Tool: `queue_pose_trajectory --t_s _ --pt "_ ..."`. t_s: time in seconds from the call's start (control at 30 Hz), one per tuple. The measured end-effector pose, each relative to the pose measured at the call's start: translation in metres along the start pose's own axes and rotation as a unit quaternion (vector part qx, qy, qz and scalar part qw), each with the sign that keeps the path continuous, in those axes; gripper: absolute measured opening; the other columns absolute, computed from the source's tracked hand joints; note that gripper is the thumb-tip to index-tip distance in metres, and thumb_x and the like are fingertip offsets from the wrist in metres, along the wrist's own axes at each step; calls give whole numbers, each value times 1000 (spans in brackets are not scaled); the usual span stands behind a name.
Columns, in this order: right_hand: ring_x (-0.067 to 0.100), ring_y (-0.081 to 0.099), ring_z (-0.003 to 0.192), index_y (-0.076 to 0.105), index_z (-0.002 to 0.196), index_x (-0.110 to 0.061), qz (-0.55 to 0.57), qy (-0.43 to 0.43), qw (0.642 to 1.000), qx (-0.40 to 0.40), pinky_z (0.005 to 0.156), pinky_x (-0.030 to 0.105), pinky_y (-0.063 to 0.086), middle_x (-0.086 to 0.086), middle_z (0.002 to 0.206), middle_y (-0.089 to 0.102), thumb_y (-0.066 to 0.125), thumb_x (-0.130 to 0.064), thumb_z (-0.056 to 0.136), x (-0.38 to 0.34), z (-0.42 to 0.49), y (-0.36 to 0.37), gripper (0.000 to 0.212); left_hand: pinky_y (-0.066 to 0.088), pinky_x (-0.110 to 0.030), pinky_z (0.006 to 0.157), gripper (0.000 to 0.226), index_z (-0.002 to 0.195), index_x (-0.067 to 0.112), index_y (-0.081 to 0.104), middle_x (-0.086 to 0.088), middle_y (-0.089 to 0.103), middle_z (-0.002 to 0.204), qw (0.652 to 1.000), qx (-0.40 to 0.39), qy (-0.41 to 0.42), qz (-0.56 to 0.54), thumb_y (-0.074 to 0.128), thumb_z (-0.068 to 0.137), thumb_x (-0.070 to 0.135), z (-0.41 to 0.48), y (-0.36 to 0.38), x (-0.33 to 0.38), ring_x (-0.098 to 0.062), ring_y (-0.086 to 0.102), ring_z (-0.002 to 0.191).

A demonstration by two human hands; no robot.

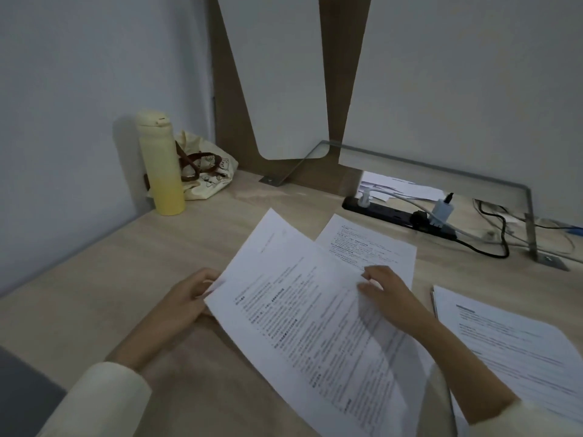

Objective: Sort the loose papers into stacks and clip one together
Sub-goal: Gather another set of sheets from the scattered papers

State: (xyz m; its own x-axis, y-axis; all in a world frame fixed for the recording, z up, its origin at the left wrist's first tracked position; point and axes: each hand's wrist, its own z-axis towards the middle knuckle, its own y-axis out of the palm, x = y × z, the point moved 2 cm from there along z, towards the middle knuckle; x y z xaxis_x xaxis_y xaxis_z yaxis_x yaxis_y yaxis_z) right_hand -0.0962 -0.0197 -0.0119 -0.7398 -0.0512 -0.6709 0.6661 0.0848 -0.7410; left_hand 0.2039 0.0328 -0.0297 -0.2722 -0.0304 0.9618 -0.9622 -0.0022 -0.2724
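Your left hand [186,298] pinches the left edge of the sheets [299,310], thumb on top and fingers under, holding them fanned and tilted just off the desk [110,279] at centre frame. Your right hand [391,294] lies on their right side with bent fingertips at the top sheet's edge; whether it pinches that sheet or only rests there, I cannot tell.

Beyond the sheets, upper centre, a single page [372,244] lies flat, partly tucked under them. At lower right a stack [511,342] is already laid down. So sorting looks underway: two places started, several sheets left in your hands. No clip shows anywhere, so clipping seems not yet done.

A bottle [161,165] and bag [205,171] stand upper left, a power strip [394,212] upper right.
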Motion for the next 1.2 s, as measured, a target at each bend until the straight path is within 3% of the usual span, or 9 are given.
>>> queue_pose_trajectory --t_s 0.13,0.23,0.37,0.53,0.7,0.87,1.0,1.1,1.2 --pt "27 43 115 58 97 8 26 -50 997 -46 85 26 30 15 115 53 45 -13 95 -18 13 4 24 53 -17 66 39 95 28 69 7 74 92 998 -63 -1 10 71 65 52 -6 -26 13 -11 70 85" --pt "18 50 93 59 92 -6 52 -47 993 -95 74 25 34 1 94 56 45 -21 96 -23 17 16 21 51 -27 73 61 99 36 68 10 73 98 996 -90 -22 8 72 44 63 -4 -34 16 -9 69 90" --pt "16 52 82 60 95 -9 75 -13 993 -92 66 22 38 6 93 60 51 -19 92 -14 20 34 14 48 -29 74 19 102 32 68 5 73 99 995 17 -49 -83 56 86 31 9 -25 15 -9 69 88" --pt "16 52 66 55 104 -13 216 115 964 102 59 23 42 6 85 58 47 -9 93 21 22 -2 15 44 -39 92 31 115 17 54 -7 62 116 958 68 -100 -259 44 91 36 35 4 15 -24 58 107" --pt "32 56 85 37 134 -9 225 238 912 246 68 35 45 20 101 58 44 -9 93 67 12 -33 41 32 -28 105 49 132 25 43 4 44 141 1000 2 -2 20 54 87 40 49 64 15 -9 41 127" --pt "39 49 119 29 140 2 137 272 933 194 94 40 41 24 136 47 48 -8 92 78 13 -20 53 10 -32 118 73 148 23 9 7 1 158 957 -102 25 269 44 90 50 63 115 4 -11 3 145" --pt "36 39 129 29 142 -2 206 287 923 155 106 43 35 17 148 31 56 -15 89 76 21 -14 61 9 -30 117 76 149 20 2 4 -4 159 929 -112 28 352 41 91 51 63 124 -3 -11 0 145" --pt "31 51 94 45 125 0 312 290 895 133 78 31 46 14 116 46 55 -9 89 74 23 -15 39 14 -26 114 73 148 21 6 6 6 158 939 -102 27 328 44 92 45 59 119 -1 -10 9 144" --pt "20 33 53 53 86 5 361 300 873 136 46 24 33 10 66 39 51 1 88 67 20 -22 5 19 -24 112 67 148 21 13 6 16 156 947 -79 32 310 46 92 39 52 111 -1 -10 19 142"
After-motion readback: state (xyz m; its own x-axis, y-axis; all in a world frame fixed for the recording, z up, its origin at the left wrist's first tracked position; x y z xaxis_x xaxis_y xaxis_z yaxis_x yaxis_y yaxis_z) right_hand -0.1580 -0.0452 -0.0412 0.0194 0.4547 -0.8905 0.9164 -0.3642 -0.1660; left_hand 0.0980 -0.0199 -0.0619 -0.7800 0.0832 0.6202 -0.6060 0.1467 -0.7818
